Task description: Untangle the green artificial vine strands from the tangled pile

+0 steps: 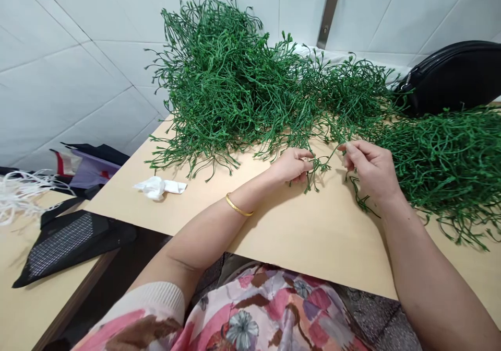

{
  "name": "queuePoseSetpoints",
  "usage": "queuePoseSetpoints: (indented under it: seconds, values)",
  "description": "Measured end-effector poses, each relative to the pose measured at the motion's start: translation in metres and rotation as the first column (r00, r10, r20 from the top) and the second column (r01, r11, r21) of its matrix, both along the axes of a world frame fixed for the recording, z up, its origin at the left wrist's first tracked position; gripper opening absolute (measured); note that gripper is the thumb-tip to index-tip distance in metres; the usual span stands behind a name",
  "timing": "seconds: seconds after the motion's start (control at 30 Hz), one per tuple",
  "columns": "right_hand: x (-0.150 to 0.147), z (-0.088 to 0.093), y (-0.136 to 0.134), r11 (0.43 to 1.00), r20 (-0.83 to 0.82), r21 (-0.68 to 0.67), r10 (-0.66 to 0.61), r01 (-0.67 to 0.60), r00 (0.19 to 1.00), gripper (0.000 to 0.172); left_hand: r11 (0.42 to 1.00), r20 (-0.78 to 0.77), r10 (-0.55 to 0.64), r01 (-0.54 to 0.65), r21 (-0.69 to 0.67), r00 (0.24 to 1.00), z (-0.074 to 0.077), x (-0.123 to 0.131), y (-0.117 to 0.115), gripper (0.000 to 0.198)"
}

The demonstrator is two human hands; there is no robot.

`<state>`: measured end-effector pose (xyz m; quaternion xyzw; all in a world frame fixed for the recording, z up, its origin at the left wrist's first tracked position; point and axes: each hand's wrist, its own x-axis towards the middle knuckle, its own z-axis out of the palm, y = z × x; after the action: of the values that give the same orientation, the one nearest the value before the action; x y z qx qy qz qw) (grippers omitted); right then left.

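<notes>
My left hand (293, 165) is closed at the fingertips round a thin green artificial plant stem (322, 166) just above the table. My right hand (371, 168) pinches the upper end of a stem between thumb and index finger, to the right of the left hand. Below the right hand's fingers hangs another loose green stem (362, 200). Behind both hands rises a large tangled heap of green artificial stems (235, 79) with small budded tips. A second pile of these stems (450, 163) lies beside my right forearm.
The pale wooden table (289, 231) runs up to a tiled wall. At its left lies a crumpled white tissue (154, 187); a black bag (457, 79) stands at the back right. White strands (23, 194) and a black mesh piece (64, 244) lie on a separate surface at left.
</notes>
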<state>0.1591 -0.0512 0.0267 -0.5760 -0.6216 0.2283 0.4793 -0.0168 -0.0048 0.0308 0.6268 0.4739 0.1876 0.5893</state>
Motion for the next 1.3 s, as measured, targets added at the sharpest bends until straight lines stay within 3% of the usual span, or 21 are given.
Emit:
queuePoseSetpoints:
  seconds: [0.2,0.4,0.47,0.57,0.67,0.77,0.97,1.1,1.3]
  values:
    - [-0.013,0.005,-0.009,0.993,0.117,0.117,-0.012,-0.002,0.993,0.02,1.0,0.04,0.008,-0.009,0.029,0.999,-0.008,0.001,0.0,0.047]
    - [-0.012,-0.005,0.001,0.979,0.178,-0.092,0.197,-0.183,0.964,0.037,0.996,0.182,-0.081,0.074,0.046,0.98,-0.016,-0.002,0.003,0.047]
    - [-0.011,-0.01,0.004,0.974,0.183,-0.141,0.201,-0.177,0.962,0.041,0.991,0.203,-0.134,0.131,0.028,0.97,-0.014,-0.003,0.004,0.054]
    - [-0.009,-0.015,0.005,0.97,0.11,-0.195,0.17,-0.147,0.979,0.031,0.984,0.216,-0.166,0.177,-0.031,0.962,-0.008,-0.007,0.006,0.059]
    - [-0.009,-0.013,0.004,0.955,-0.107,-0.217,0.185,-0.204,0.977,0.027,0.988,0.26,-0.079,0.11,-0.11,0.962,-0.003,-0.009,0.009,0.05]
    - [-0.01,-0.007,0.002,0.931,-0.307,-0.261,0.171,-0.256,0.936,0.03,0.985,0.297,0.058,-0.005,-0.173,0.953,-0.002,-0.009,0.012,0.029]
    - [-0.01,-0.006,0.004,0.841,-0.401,-0.438,0.133,-0.318,0.906,0.044,0.981,0.275,0.144,-0.101,-0.165,0.951,-0.006,-0.005,0.012,0.015]
    - [-0.009,-0.009,0.005,0.812,-0.363,-0.499,0.12,-0.302,0.924,0.046,0.969,0.245,0.185,-0.136,-0.206,0.952,-0.004,-0.004,0.011,0.012]
    - [-0.012,-0.007,0.002,0.845,-0.136,-0.505,0.123,-0.176,0.983,0.04,0.982,0.196,0.143,-0.114,-0.153,0.97,-0.005,-0.001,0.007,0.016]
